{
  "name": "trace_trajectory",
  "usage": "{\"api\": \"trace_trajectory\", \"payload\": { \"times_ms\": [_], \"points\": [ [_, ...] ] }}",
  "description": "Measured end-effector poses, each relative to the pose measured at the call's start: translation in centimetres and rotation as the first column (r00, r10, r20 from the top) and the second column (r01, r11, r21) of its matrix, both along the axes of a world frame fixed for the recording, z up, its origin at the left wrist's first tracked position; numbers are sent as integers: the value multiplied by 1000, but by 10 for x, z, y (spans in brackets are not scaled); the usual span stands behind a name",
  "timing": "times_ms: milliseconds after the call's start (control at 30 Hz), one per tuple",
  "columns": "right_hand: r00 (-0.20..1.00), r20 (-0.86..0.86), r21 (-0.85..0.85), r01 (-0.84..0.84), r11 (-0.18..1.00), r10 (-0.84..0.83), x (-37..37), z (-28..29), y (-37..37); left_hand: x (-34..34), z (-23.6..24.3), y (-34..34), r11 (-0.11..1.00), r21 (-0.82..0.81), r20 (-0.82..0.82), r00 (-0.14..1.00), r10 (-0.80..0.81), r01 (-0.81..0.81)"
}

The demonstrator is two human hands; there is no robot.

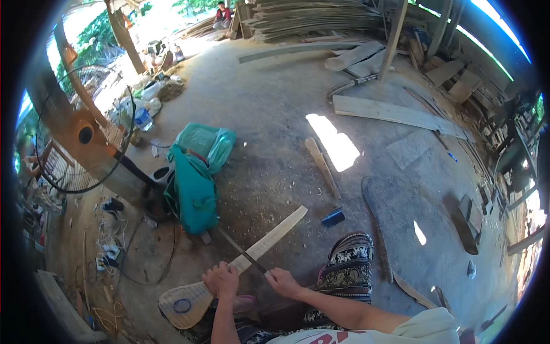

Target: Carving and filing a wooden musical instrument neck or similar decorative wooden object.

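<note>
A pale, carved wooden piece [263, 245], shaped like a paddle with a long neck, lies slantwise across my lap. Its broad rounded end has a dark ring drawn on it, and the neck points up and to the right. My left hand [222, 280] grips it where the neck meets the broad end. In my right hand [283, 282] is the near end of a long, narrow dark tool [239, 247], a file or a blade; I cannot tell which. It crosses the neck just beyond my left fingers, its far tip reaching toward the teal bag.
Left of centre sits a teal bag [195, 192], beside a standing fan [86, 135]. Ahead lie a wooden stick [322, 166] and a blue object [333, 217]. A long curved dark piece [375, 226] lies to the right. Planks [401, 114] lie farther off; a person [222, 16] sits far back.
</note>
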State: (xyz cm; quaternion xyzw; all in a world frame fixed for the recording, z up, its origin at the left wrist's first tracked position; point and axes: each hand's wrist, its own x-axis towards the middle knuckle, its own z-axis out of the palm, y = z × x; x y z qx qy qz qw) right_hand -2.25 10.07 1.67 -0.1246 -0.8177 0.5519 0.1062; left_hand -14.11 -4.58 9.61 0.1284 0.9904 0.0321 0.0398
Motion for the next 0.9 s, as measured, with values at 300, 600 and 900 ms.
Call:
{"api": "trace_trajectory", "payload": {
  "times_ms": [300,600,900],
  "points": [
    [998,63,-20,-19,1000,20,15,1,-1,3,-4,2,1000,0,-28,999,-24,24],
    [998,65,-32,6,999,-4,15,3,2,1,-4,2,999,-35,-17,1000,-26,25],
    [995,85,-35,45,998,-42,9,1,8,0,-1,8,999,-36,-32,999,-25,24]
  ]
}}
